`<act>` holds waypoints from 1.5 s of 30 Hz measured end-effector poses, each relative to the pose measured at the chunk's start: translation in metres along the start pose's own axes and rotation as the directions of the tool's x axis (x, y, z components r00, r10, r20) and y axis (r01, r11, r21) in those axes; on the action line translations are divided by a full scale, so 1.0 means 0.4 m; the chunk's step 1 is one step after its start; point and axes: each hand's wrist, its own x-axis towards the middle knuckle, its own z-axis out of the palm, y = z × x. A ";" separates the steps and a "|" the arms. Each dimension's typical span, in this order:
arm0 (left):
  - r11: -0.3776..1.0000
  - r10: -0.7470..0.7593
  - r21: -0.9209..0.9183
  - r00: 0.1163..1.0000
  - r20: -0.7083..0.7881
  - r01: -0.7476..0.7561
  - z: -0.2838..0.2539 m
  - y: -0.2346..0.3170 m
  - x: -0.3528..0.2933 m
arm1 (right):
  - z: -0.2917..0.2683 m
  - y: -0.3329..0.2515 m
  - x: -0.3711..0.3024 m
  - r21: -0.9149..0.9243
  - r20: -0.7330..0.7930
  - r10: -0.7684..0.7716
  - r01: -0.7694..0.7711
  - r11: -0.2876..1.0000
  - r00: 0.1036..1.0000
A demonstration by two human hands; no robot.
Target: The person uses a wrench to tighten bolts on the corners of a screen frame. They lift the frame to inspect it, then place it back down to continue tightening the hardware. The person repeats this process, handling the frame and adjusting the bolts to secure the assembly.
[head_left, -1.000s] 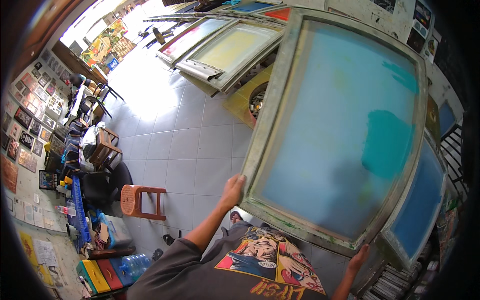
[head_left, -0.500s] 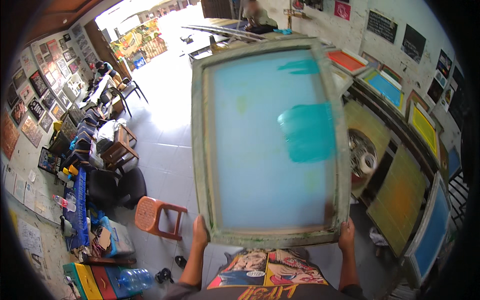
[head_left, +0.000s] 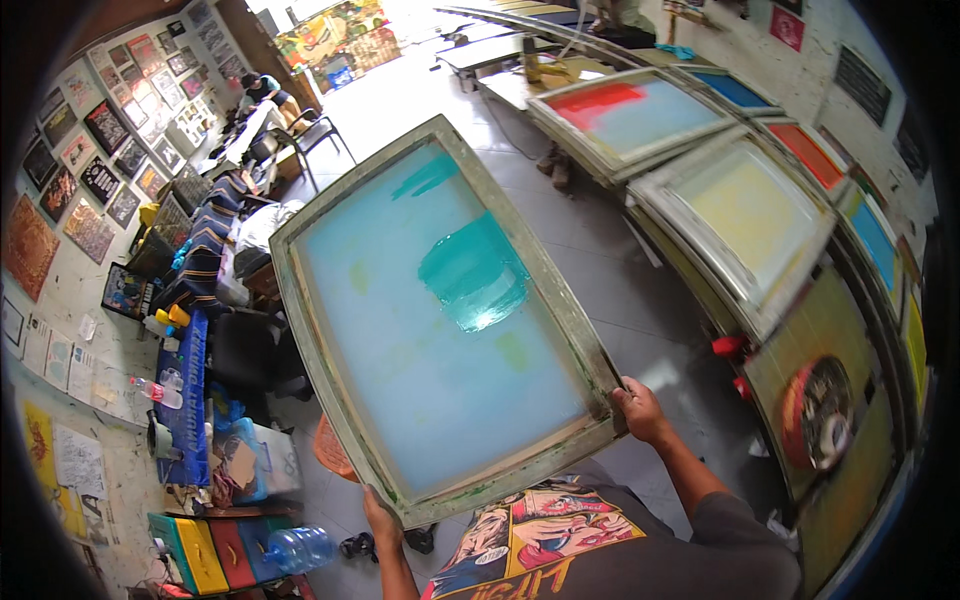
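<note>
A screen printing frame (head_left: 400,390) with a worn wooden border and pale blue mesh is held up in front of me, tilted so that its top leans left. Glossy teal ink (head_left: 475,275) lies in a thick patch on the mesh's right part, with a thinner smear above it. My left hand (head_left: 381,514) grips the frame's lower left corner, its fingers mostly hidden behind the border. At the lower right corner, my right hand (head_left: 642,411) is closed round the edge, thumb on top.
On the right, a long table bears a frame with red ink (head_left: 640,118) and another with a yellowish mesh (head_left: 745,215). A round basin (head_left: 815,412) sits nearer me. Leftward are an orange stool (head_left: 332,452), a black chair (head_left: 245,345) and a water bottle (head_left: 300,550). Another person (head_left: 268,92) is far left.
The frame has swung left and turned counterclockwise, still in both hands. My view has shifted right, showing more of the table and its frames. The stool is now mostly covered by the frame.
</note>
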 end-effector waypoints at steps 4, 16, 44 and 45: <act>0.997 0.047 0.069 0.991 -0.122 -0.039 0.083 0.116 0.164 | 0.100 -0.047 0.334 0.032 0.135 0.048 -0.052 0.998 0.990; 0.999 0.031 0.030 0.957 -0.289 -0.023 0.266 0.318 0.805 | 0.381 -0.210 1.110 -0.022 0.266 -0.004 0.010 1.000 0.964; 0.812 -0.219 0.573 0.854 0.472 -0.108 1.513 0.676 3.043 | 0.539 -0.360 2.547 0.143 -0.586 0.153 -0.085 0.986 0.795; 0.842 -0.190 0.524 0.839 0.511 -0.129 1.583 0.672 3.099 | 0.537 -0.354 2.602 0.132 -0.624 0.160 -0.098 0.986 0.765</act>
